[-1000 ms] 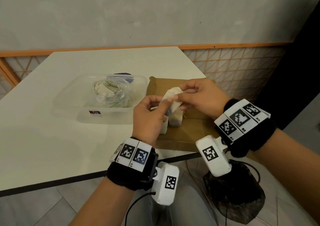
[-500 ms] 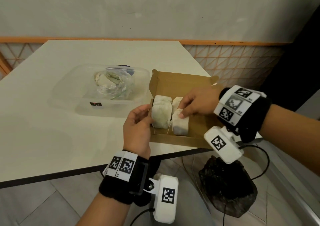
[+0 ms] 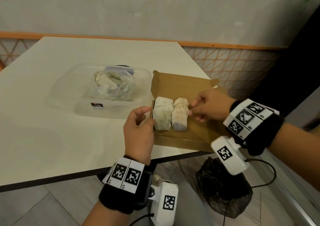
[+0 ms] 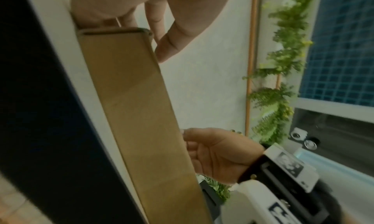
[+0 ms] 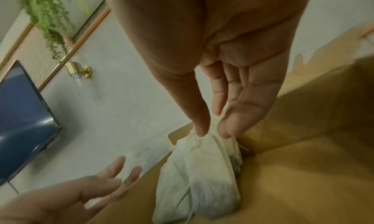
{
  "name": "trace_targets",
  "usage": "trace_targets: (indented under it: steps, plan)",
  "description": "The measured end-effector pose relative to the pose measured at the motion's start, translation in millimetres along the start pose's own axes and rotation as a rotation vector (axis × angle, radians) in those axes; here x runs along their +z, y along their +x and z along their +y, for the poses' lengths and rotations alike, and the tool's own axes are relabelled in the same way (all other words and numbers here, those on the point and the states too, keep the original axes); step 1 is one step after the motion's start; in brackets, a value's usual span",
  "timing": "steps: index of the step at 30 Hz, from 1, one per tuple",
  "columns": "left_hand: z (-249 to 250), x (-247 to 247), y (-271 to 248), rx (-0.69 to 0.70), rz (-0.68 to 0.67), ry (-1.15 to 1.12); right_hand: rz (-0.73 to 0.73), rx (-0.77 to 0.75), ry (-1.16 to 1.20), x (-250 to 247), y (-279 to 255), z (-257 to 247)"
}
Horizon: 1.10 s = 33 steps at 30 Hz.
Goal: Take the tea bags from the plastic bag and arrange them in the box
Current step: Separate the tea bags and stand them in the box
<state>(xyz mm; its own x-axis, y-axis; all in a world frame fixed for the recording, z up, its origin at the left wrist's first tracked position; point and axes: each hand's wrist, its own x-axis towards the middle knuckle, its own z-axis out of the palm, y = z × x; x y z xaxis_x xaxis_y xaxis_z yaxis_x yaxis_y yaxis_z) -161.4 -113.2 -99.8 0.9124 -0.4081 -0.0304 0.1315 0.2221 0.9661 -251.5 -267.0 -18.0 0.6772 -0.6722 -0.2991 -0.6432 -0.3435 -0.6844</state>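
Under the right hand (image 3: 210, 107), fingertips (image 5: 203, 128) pinching the top seam, the tea bags (image 3: 170, 115) sit in two rows at the box's (image 3: 194, 137) left end; they look light, soft and crushable (best taken by the seam). Left hand (image 3: 138, 132) waits loosely open against the box's left wall, with bare cardboard floor beneath the right palm for more rows, and the plastic bag (image 3: 114, 85) lies beyond the left hand's fingers in a clear tub (image 3: 69, 94).

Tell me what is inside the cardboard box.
Tea bags lie in two rows at the left end of the cardboard box, the rest bare. The right hand pinches the right row's top. How many are stacked is hidden.
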Motion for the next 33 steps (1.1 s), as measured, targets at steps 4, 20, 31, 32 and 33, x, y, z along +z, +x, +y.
trace_targets:
  steps: [4,20,31,32,33]
  plan:
    - [20,5,-1,0.147,-0.066,0.098,-0.056,0.042,0.069,14,-11,18]
    - [49,32,21,-0.061,-0.584,0.632,0.219,-0.217,0.386,42,1,46]
    - [58,35,30,-0.026,-0.645,0.779,-0.010,-0.345,0.789,39,2,46]
    - [59,35,29,-0.036,-0.679,0.769,-0.029,-0.352,0.817,39,2,47]
    - [60,35,29,-0.044,-0.705,0.761,-0.038,-0.359,0.836,40,2,47]
